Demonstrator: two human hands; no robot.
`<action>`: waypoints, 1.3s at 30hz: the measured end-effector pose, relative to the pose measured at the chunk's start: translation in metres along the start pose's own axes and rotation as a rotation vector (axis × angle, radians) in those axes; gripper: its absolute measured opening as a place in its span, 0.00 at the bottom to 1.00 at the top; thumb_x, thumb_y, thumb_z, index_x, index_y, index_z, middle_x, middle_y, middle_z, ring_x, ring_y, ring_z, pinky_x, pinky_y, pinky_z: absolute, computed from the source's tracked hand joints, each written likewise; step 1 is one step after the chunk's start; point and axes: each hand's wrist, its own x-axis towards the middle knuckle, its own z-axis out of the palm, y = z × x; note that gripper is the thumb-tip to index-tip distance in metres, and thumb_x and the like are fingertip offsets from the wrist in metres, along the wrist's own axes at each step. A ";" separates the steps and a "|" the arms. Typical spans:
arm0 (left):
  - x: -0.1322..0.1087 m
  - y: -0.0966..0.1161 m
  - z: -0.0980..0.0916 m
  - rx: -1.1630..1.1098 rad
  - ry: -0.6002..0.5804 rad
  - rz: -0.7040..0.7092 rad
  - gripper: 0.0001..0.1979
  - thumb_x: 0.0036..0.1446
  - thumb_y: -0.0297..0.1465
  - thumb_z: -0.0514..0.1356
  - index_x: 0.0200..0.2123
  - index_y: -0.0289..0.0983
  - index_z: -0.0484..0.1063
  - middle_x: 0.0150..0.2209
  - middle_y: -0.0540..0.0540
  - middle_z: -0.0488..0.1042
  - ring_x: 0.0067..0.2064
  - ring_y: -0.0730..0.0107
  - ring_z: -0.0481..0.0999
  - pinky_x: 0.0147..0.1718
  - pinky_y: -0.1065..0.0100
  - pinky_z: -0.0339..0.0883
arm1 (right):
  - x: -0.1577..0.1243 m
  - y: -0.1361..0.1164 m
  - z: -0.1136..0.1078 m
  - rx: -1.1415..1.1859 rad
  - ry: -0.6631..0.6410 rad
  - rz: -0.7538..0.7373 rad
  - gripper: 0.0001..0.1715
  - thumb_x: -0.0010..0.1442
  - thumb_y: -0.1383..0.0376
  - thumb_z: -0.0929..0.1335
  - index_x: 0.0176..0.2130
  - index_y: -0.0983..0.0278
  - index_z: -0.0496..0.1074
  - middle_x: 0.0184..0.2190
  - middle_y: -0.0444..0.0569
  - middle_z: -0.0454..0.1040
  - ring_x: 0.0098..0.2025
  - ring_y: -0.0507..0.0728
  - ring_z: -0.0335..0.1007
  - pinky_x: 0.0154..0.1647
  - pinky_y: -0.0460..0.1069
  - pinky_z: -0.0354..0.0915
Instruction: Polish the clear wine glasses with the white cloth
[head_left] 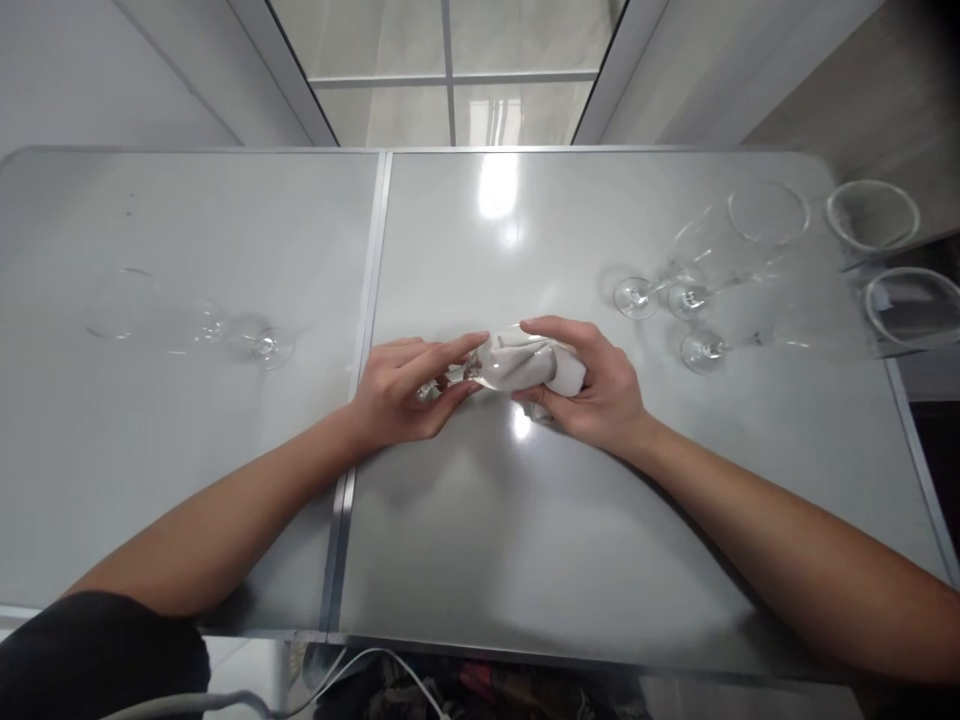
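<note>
**Thin glass between two hands, hard tabletop underneath**

A stemmed glass (pixel 510 372) is lying sideways between the hands, over the middle of the table near the seam, and whether it is touching the top I cannot tell; a white cloth (pixel 568 372) is filling the bowl and bunching out at the rim. The left hand (pixel 401 390) is pinching around the stem end, thumb below and fingers above; the right hand (pixel 604 390) is curling over the rim end, its fingers closing on glass and cloth together.

Here's the danger: if the two hands were twisting against each other, the narrow stem could be snapping; a hard push of wadded cloth could be cracking the bowl; a slick stem could be slipping, with that hard top waiting below. Out to the right, three stemmed glasses (pixel 688 298) are standing close together, and a wide right elbow could be toppling them; a lone glass (pixel 266 347) is standing off to the left.

The pale table (pixel 450 560) is shining with glare, a metal seam (pixel 371 260) dividing it; beyond, a framed panel (pixel 405 50) is showing big pale tiles; a white cable (pixel 382 652) is looping below the near edge.
</note>
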 end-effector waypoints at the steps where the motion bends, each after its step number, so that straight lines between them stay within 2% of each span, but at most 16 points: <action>1: 0.000 0.000 0.000 0.009 -0.002 -0.006 0.22 0.61 0.32 0.67 0.58 0.43 0.74 0.32 0.51 0.83 0.26 0.75 0.78 0.30 0.71 0.73 | 0.000 0.000 0.000 0.011 0.033 0.011 0.32 0.59 0.50 0.77 0.58 0.50 0.68 0.50 0.48 0.73 0.44 0.61 0.76 0.40 0.56 0.77; 4: 0.002 0.001 0.002 0.039 -0.027 -0.039 0.19 0.61 0.31 0.66 0.56 0.42 0.75 0.35 0.50 0.84 0.30 0.72 0.80 0.34 0.70 0.74 | 0.004 0.002 0.001 0.053 0.161 0.033 0.32 0.56 0.49 0.78 0.54 0.53 0.69 0.48 0.49 0.72 0.43 0.61 0.74 0.39 0.56 0.76; 6: 0.003 0.002 0.002 0.039 -0.042 -0.054 0.18 0.62 0.30 0.66 0.55 0.42 0.75 0.35 0.49 0.84 0.30 0.72 0.80 0.35 0.69 0.74 | 0.006 0.002 0.001 0.079 0.184 0.058 0.33 0.55 0.49 0.79 0.54 0.53 0.68 0.47 0.49 0.71 0.42 0.60 0.74 0.38 0.56 0.76; 10: 0.005 0.003 0.000 0.025 -0.012 -0.082 0.16 0.61 0.28 0.66 0.53 0.42 0.76 0.34 0.49 0.82 0.29 0.73 0.77 0.34 0.69 0.73 | 0.007 -0.001 0.000 0.142 0.023 0.117 0.40 0.56 0.50 0.78 0.61 0.50 0.64 0.50 0.49 0.71 0.39 0.59 0.73 0.35 0.55 0.75; 13: 0.006 0.003 -0.001 0.009 0.001 -0.098 0.16 0.60 0.27 0.66 0.52 0.41 0.76 0.34 0.49 0.81 0.29 0.72 0.77 0.33 0.69 0.73 | 0.007 -0.002 -0.001 0.169 -0.066 0.164 0.38 0.60 0.53 0.77 0.64 0.49 0.63 0.47 0.47 0.73 0.36 0.58 0.73 0.35 0.55 0.74; 17: 0.006 0.004 -0.002 -0.022 -0.032 -0.114 0.18 0.59 0.25 0.66 0.53 0.40 0.76 0.34 0.48 0.81 0.30 0.73 0.77 0.31 0.71 0.73 | 0.007 -0.001 0.000 0.200 0.009 0.182 0.32 0.57 0.54 0.78 0.57 0.52 0.67 0.47 0.47 0.73 0.37 0.57 0.73 0.36 0.53 0.74; 20: 0.005 0.005 -0.002 -0.029 -0.050 -0.119 0.19 0.59 0.25 0.65 0.53 0.39 0.75 0.35 0.48 0.82 0.29 0.73 0.78 0.31 0.72 0.73 | 0.008 0.000 0.001 0.213 0.027 0.179 0.30 0.56 0.54 0.79 0.53 0.54 0.68 0.45 0.47 0.73 0.36 0.56 0.72 0.33 0.51 0.72; 23: 0.006 0.005 -0.003 -0.012 -0.062 -0.129 0.18 0.59 0.26 0.64 0.53 0.39 0.74 0.35 0.48 0.82 0.28 0.74 0.77 0.30 0.72 0.73 | 0.008 -0.002 0.000 0.207 -0.048 0.191 0.30 0.59 0.57 0.77 0.57 0.52 0.66 0.43 0.46 0.73 0.32 0.54 0.70 0.30 0.50 0.71; 28: 0.005 0.004 -0.003 0.003 -0.077 -0.157 0.17 0.59 0.27 0.63 0.52 0.39 0.74 0.34 0.48 0.81 0.27 0.74 0.76 0.30 0.71 0.73 | 0.009 -0.007 -0.002 0.162 -0.182 0.167 0.35 0.61 0.61 0.74 0.64 0.50 0.64 0.45 0.46 0.75 0.33 0.55 0.71 0.34 0.52 0.73; 30: 0.003 0.003 -0.002 -0.003 -0.096 -0.173 0.17 0.58 0.27 0.63 0.52 0.39 0.74 0.35 0.47 0.81 0.28 0.73 0.77 0.30 0.70 0.74 | 0.010 -0.007 -0.001 0.172 -0.167 0.208 0.33 0.61 0.62 0.75 0.62 0.50 0.66 0.43 0.46 0.75 0.34 0.55 0.72 0.35 0.52 0.72; 35: -0.002 0.000 0.000 0.005 -0.118 -0.172 0.19 0.59 0.28 0.63 0.54 0.39 0.73 0.35 0.48 0.81 0.26 0.74 0.76 0.29 0.72 0.73 | 0.011 -0.006 -0.001 0.187 -0.096 0.233 0.30 0.58 0.61 0.77 0.57 0.54 0.71 0.47 0.48 0.76 0.39 0.57 0.74 0.40 0.54 0.72; 39: -0.003 0.001 0.000 -0.009 -0.114 -0.191 0.19 0.58 0.27 0.64 0.53 0.38 0.73 0.34 0.49 0.80 0.25 0.76 0.74 0.27 0.73 0.71 | 0.012 -0.005 -0.003 0.174 -0.160 0.197 0.33 0.61 0.61 0.76 0.63 0.52 0.68 0.50 0.49 0.77 0.41 0.58 0.75 0.42 0.55 0.74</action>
